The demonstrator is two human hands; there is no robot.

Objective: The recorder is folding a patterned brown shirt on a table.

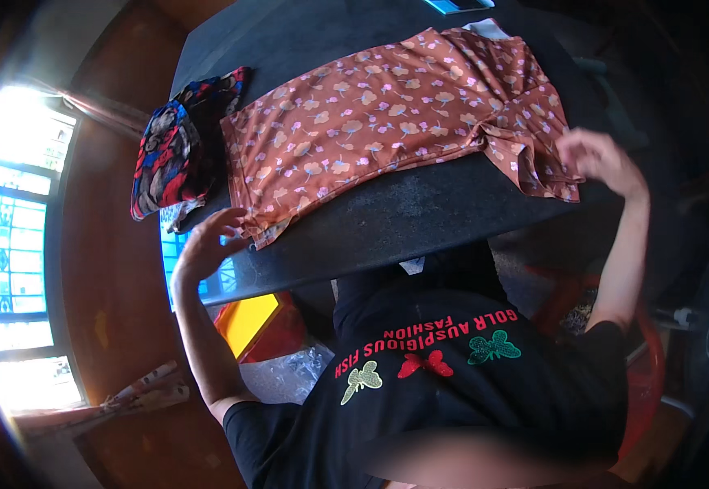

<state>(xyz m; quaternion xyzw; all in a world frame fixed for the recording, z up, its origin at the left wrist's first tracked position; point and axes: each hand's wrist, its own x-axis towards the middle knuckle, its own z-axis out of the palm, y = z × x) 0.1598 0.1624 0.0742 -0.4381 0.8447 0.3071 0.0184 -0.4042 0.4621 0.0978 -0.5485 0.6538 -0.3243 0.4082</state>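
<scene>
A brown garment with a flower print (pixel 366 116) lies spread across a dark table, its hem towards the left and a sleeve at the right. My left hand (pixel 211 241) is at the near corner of the hem, fingers curved and apart, fingertips at the cloth's edge. At the sleeve's right edge is my right hand (pixel 598 159), its fingers bent; whether they pinch the cloth cannot be seen. A folded garment in black, red and blue (pixel 168 159) lies at the table's left side, beside the hem.
The dark table's (pixel 403 214) near edge runs in front of my body. A flat, light-blue-edged object (pixel 459 5) lies at its far edge. Below the left corner are a yellow and red object (pixel 250 324) and clear plastic film (pixel 293 373). A red chair frame (pixel 656 367) stands at the right.
</scene>
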